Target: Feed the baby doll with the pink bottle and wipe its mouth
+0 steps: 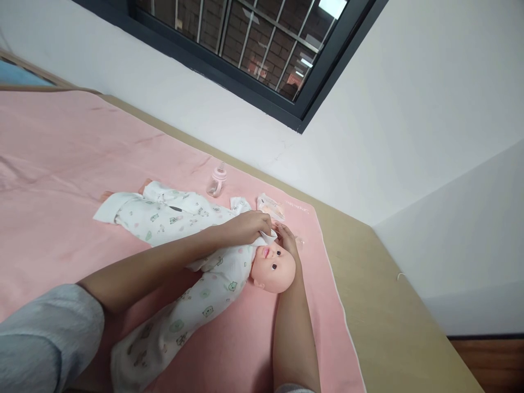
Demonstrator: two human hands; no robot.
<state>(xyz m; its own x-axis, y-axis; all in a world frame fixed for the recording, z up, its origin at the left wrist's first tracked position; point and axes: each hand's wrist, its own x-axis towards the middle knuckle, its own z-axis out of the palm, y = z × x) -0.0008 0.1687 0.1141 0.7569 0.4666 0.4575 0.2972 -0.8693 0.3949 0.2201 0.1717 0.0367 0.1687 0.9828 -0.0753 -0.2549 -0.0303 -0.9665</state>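
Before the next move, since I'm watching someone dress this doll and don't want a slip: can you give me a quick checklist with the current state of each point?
1. Left hand has the collar of the romper pinched: ok.
2. Right hand against the doll's head: ok.
3. Doll lying flat on the pink blanket: ok.
4. Bottle upright, apart from the hands: ok.
5. Packet close behind the hands, easy to knock: not ok.
6. Romper fastened at the chest: cannot tell.

two bare forearms, left hand (pixel 249 225) and right hand (pixel 287 238) uncovered, loose light grey sleeve pushed up the left arm, sliver of grey at the right
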